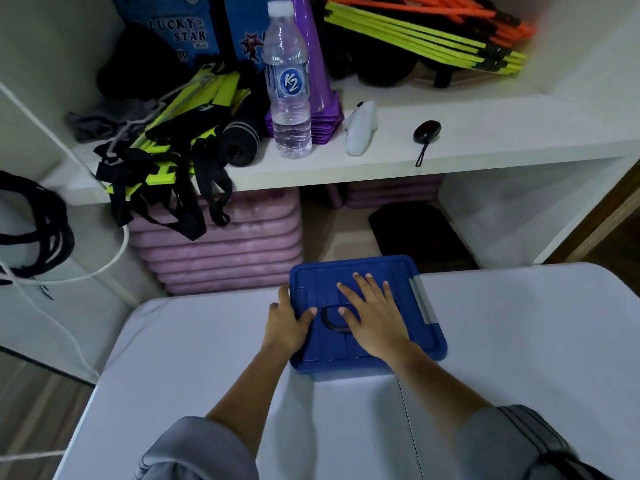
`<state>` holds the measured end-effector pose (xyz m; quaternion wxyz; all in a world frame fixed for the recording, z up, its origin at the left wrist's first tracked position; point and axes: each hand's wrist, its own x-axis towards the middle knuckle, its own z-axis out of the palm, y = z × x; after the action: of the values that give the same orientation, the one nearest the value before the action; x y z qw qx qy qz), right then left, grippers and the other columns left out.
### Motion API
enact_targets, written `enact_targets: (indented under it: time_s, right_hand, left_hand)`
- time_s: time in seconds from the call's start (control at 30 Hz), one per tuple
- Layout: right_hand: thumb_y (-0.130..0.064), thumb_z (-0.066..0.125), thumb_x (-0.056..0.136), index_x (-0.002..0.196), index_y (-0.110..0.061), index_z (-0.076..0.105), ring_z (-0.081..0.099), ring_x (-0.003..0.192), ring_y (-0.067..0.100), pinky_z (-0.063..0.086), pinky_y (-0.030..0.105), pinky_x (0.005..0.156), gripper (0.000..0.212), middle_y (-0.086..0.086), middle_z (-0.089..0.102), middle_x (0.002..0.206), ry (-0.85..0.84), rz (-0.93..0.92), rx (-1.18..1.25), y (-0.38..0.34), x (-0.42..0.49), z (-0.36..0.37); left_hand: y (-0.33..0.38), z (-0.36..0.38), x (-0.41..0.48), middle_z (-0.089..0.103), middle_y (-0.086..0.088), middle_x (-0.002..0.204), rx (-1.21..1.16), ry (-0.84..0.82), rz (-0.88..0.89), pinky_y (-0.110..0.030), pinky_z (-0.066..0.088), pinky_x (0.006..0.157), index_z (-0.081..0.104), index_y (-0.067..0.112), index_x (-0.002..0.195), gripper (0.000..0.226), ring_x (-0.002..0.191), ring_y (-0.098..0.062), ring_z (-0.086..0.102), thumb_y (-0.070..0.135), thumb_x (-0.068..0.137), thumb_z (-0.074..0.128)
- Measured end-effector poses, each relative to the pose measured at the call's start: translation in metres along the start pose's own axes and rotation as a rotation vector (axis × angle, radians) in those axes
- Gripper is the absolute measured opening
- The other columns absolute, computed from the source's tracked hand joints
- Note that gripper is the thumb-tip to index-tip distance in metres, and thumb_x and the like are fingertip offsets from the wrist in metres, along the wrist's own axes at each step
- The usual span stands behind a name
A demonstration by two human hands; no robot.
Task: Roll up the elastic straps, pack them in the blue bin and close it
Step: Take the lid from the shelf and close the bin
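Grey sleeves (194, 448) framed the bottom of the view, with both forearms reaching forward over the white counter (519, 341).

1. Task item. The blue bin (346, 370) stood on the counter near its far edge, directly ahead of the person, with its lid (381, 268) on top. No elastic straps could be seen; whether they were inside could not be told.
2. Hands. The right hand (372, 318) lay flat on the middle of the lid, fingers spread and palm down. The left hand (285, 318) held the lid's left edge, thumb on top and fingers over the side.
3. Governing relation. The bin's long axis appeared to run left to right across the person. A grey latch (423, 301) showed on the right end, clear of both hands. Any matching latch on the left end was hidden by the left hand. The right hand was the nearer to the visible latch.
4. Judgement. Closing appeared all but complete; the likely remaining step was to check or press down the end latches.
5. Surroundings. A black handle (330, 322) sat in the lid between the hands. Beyond the bin, pink mats (225, 254) were stacked under a shelf (485, 133) carrying a water bottle (289, 84).
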<state>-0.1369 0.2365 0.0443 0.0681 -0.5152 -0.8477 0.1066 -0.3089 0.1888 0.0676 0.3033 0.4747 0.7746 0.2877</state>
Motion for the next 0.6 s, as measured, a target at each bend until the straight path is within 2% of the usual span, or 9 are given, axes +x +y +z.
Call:
enact_targets:
  time_s: [0.1,0.23,0.3,0.37,0.43,0.5,0.6]
  right_hand:
    - [-0.060,-0.006,0.078,0.148,-0.034,0.016,-0.001,0.147,0.022,-0.005,0.043,0.118,0.078,0.000,0.008,0.159,0.005,0.003,-0.002,0.0008,0.0002,0.0012]
    - [-0.060,-0.006,0.078,0.148,-0.035,0.015,-0.001,0.147,0.021,-0.005,0.043,0.118,0.078,0.000,0.008,0.159,0.009,0.008,-0.004,0.0008,0.0005,0.0019]
    - [-0.060,-0.006,0.078,0.148,-0.035,0.015,-0.001,0.147,0.021,-0.005,0.043,0.118,0.077,-0.001,0.008,0.159,0.010,0.012,-0.004,0.0010,0.0005,0.0024]
    - [-0.060,-0.006,0.079,0.148,-0.035,0.015,-0.001,0.147,0.021,-0.005,0.043,0.118,0.077,-0.001,0.008,0.159,0.013,0.012,-0.003,0.0012,0.0005,0.0023]
    - [-0.060,-0.006,0.079,0.148,-0.036,0.015,-0.002,0.147,0.021,-0.006,0.043,0.118,0.077,-0.001,0.008,0.159,0.013,0.010,0.000,0.0011,0.0007,0.0023]
    - [-0.060,-0.006,0.079,0.148,-0.036,0.015,-0.002,0.147,0.021,-0.006,0.043,0.118,0.077,0.000,0.008,0.159,0.012,0.009,0.001,0.0011,0.0005,0.0021]
    - [-0.060,-0.006,0.079,0.148,-0.036,0.016,-0.001,0.147,0.021,-0.006,0.043,0.118,0.076,0.000,0.009,0.159,0.016,0.009,0.003,0.0017,0.0007,0.0028]
  left_hand:
    - [0.0038,-0.0033,0.0024,0.042,-0.016,0.116,0.036,0.053,-0.099,-0.043,0.045,0.091,0.036,0.010,0.129,0.070,0.108,-0.035,0.050,0.038,0.077,0.072]
    - [0.0092,-0.0064,0.0059,0.044,-0.016,0.115,0.146,0.059,-0.146,-0.040,0.043,0.095,0.053,0.011,0.118,0.054,0.110,-0.035,0.048,0.044,0.078,0.069]
    - [0.0095,-0.0073,0.0078,0.044,-0.018,0.121,0.054,0.088,-0.212,-0.041,0.044,0.097,0.054,0.015,0.121,0.047,0.110,-0.036,0.049,0.046,0.086,0.059]
    - [0.0084,-0.0077,0.0089,0.050,-0.018,0.122,-0.116,0.116,-0.264,-0.046,0.049,0.093,0.054,0.018,0.123,0.037,0.102,-0.037,0.056,0.040,0.095,0.043]
    - [0.0069,-0.0079,0.0090,0.060,-0.018,0.112,-0.187,0.145,-0.268,-0.048,0.053,0.086,0.056,0.016,0.120,0.031,0.093,-0.035,0.060,0.027,0.098,0.036]
    - [0.0054,-0.0077,0.0085,0.066,-0.013,0.094,-0.217,0.165,-0.263,-0.046,0.055,0.083,0.056,0.015,0.122,0.029,0.083,-0.030,0.062,0.021,0.097,0.043]
    - [0.0068,-0.0057,0.0073,0.061,0.000,0.067,-0.227,0.157,-0.255,-0.041,0.055,0.082,0.055,0.016,0.125,0.032,0.072,-0.024,0.059,0.023,0.094,0.052]
